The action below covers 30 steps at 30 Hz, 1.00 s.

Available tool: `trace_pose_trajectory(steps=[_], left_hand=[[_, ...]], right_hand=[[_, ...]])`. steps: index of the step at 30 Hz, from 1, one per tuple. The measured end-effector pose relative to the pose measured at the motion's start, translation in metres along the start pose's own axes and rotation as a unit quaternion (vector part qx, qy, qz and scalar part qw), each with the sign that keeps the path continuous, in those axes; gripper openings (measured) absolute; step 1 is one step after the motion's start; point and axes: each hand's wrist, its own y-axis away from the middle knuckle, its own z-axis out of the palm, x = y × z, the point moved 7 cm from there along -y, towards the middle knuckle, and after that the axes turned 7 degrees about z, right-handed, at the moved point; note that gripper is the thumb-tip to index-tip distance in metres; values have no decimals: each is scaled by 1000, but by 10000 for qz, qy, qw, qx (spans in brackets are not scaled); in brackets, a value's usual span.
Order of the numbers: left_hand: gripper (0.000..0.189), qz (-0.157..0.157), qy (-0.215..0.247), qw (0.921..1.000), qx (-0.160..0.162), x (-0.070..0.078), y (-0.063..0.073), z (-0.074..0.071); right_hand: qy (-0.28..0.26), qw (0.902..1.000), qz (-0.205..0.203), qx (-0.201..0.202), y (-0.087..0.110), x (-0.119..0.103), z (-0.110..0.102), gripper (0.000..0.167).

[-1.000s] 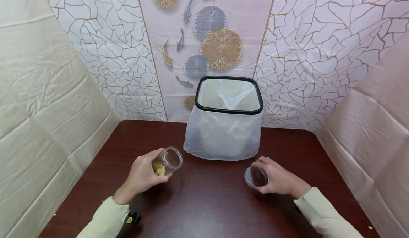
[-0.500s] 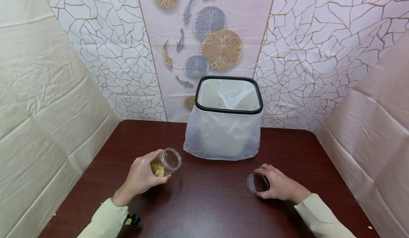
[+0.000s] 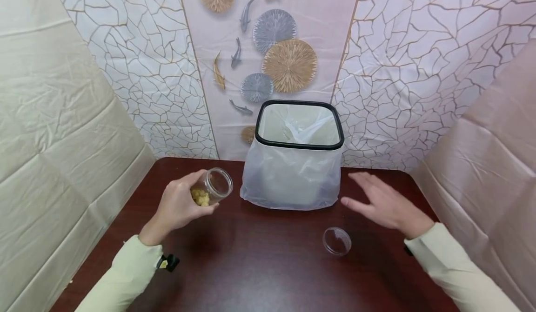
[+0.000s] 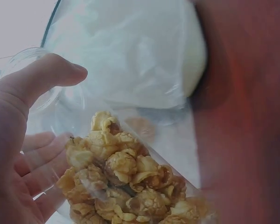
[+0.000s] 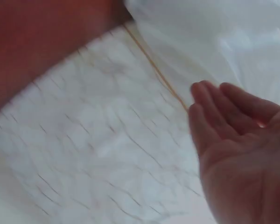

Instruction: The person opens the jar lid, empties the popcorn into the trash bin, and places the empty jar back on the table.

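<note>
The person's left hand [image 3: 177,205] curls round a clear, wide-mouthed round jar [image 3: 213,186] holding golden-brown popcorn [image 3: 200,197], tilted left of the white, bag-lined, black-rimmed bin [image 3: 293,177]. The right hand [image 3: 387,206], fingers extended and holding nothing, hovers beyond the clear round lid [image 3: 337,241], flat on the dark red-brown surface [image 3: 259,265].

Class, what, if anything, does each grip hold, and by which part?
The left grip holds a clear cylindrical jar of yellow popcorn around its side wall; the right grip holds nothing.

Left fingers [image 3: 192,178] curl in a grip; right fingers [image 3: 368,182] extend loosely.
</note>
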Motion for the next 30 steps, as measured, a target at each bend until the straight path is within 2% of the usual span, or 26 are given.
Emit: trace_pose_trajectory(steps=[6, 12, 16, 19, 24, 30], left_hand=[[76, 179, -289, 9994, 61, 3, -36, -25], [72, 459, -516, 9976, -34, 11, -77, -43], [72, 584, -702, 9958, -110, 16, -100, -53], [71, 596, -824, 9944, -277, 19, -117, -55], [71, 658, -1024, 9908, -583, 26, -143, -49], [79, 863, -1225, 9857, -777, 35, -164, -43]], right_hand=[[253, 9996, 96, 96, -22, -17, -54, 91], [610, 9979, -170, 155, -48, -32, -81, 94], [726, 9958, -531, 188, -67, -43, -86, 91], [916, 9931, -700, 216, -80, -49, -87, 89], [1196, 9904, -674, 132, -95, -50, -80, 88], [1306, 9895, -613, 47, -105, -49, -66, 88]])
